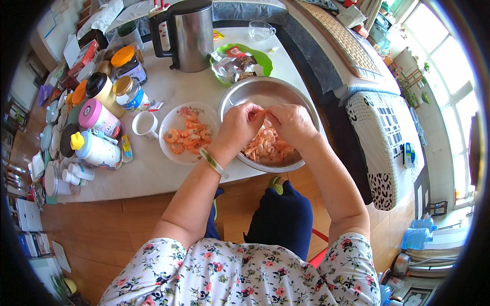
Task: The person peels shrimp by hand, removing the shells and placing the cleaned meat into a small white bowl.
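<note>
My left hand (245,124) and my right hand (289,121) meet over a stainless steel bowl (308,103). Between their fingertips is a small orange-pink piece, which looks like a shrimp (263,113) and is mostly hidden by the fingers. Orange-pink shrimp shells (268,143) are heaped in the lower part of the bowl. Left of it, touching or very close to its rim, a white plate with a floral pattern (168,151) holds several cooked shrimp (191,134). A bangle circles my left wrist, beside the plate's right edge.
A white mug (145,124) stands left of the plate. Behind the bowl are a green dish (266,59) with wrappers, a steel electric kettle (193,38) and a glass cup (260,31). Jars and bottles crowd the table's left side. A patterned sofa (379,126) stands at the right.
</note>
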The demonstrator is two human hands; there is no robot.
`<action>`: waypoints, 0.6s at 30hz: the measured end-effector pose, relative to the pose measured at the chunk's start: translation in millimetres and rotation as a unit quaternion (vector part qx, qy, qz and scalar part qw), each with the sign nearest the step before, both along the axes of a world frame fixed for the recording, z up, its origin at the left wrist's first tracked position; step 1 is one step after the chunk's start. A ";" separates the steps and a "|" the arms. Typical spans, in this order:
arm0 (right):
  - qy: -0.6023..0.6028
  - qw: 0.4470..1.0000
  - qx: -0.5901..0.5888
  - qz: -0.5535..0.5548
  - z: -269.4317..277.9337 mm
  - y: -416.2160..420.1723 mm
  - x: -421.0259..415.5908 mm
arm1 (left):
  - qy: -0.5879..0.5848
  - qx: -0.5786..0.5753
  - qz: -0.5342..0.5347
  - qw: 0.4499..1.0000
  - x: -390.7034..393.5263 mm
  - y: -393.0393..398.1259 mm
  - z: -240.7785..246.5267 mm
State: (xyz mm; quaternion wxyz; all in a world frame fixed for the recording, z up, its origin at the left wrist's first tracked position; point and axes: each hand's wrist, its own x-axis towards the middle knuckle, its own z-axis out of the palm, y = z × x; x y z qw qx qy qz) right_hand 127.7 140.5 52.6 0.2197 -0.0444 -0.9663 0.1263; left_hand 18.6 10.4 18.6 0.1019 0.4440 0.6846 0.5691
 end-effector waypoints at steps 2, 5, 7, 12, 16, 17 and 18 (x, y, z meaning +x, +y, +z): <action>0.000 1.000 0.010 0.002 4.8 -1.1 -0.6 | 0.021 0.030 0.009 0.999 0.9 -0.5 1.2; -0.009 1.000 0.016 0.004 1.7 -0.8 -2.4 | -0.006 0.015 0.017 1.000 0.6 -1.4 5.2; -0.014 1.000 0.011 -0.006 -0.3 -0.1 -4.9 | -0.025 0.019 0.002 0.999 -0.3 0.2 1.4; 0.025 0.997 -0.069 -0.013 -10.0 -0.9 -7.3 | -0.063 -0.027 -0.016 0.998 -5.4 0.8 -0.9; 0.009 0.993 -0.112 -0.039 -4.6 3.4 -2.7 | -0.050 0.009 0.002 0.999 -4.4 0.7 -2.4; 0.002 0.997 -0.065 -0.039 -2.9 3.6 -2.8 | -0.040 0.012 0.005 0.999 -3.6 0.5 -1.1; -0.006 0.999 -0.018 -0.037 -1.6 2.1 -3.4 | -0.037 0.009 0.008 0.999 -2.6 0.0 0.1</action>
